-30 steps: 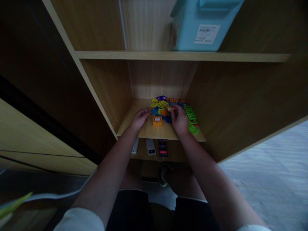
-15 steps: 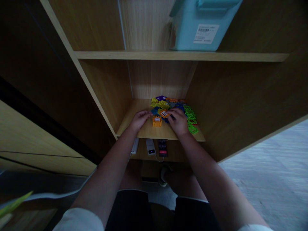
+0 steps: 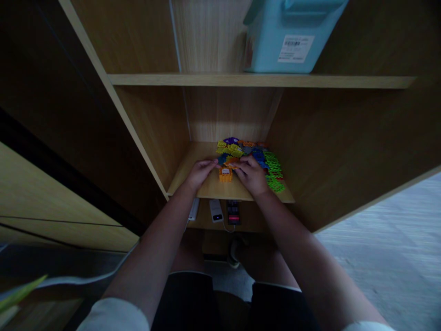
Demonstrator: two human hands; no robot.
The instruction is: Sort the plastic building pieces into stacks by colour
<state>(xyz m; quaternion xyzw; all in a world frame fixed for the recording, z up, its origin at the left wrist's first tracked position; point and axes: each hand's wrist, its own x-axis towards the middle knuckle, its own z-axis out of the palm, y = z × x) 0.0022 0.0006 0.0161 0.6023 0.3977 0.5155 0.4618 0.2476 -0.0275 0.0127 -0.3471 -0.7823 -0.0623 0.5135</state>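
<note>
An orange building tile point(image 3: 231, 162) with toothed edges is pinched between the fingers of my right hand point(image 3: 253, 176), tilted so its face is seen nearly edge-on. Just below it, a small orange block of toothed tiles point(image 3: 225, 174) stands on the shelf board. My left hand point(image 3: 202, 173) is closed to the left of that block, thumb and fingers pressed together; whatever they hold, if anything, is too small to make out. Behind the hands lies a pile of similar pieces: yellow tiles point(image 3: 230, 150), blue tiles point(image 3: 259, 156) and green tiles point(image 3: 273, 166).
A light blue bin point(image 3: 280, 50) with a label stands on the upper shelf point(image 3: 206, 80). Cabinet walls close in on both sides. Below the board lie a white power bank point(image 3: 216, 210) with a cable and a dark phone point(image 3: 233, 212).
My right hand has moved slightly left and turned the orange tile, bringing it over the orange block. My left hand has barely moved.
</note>
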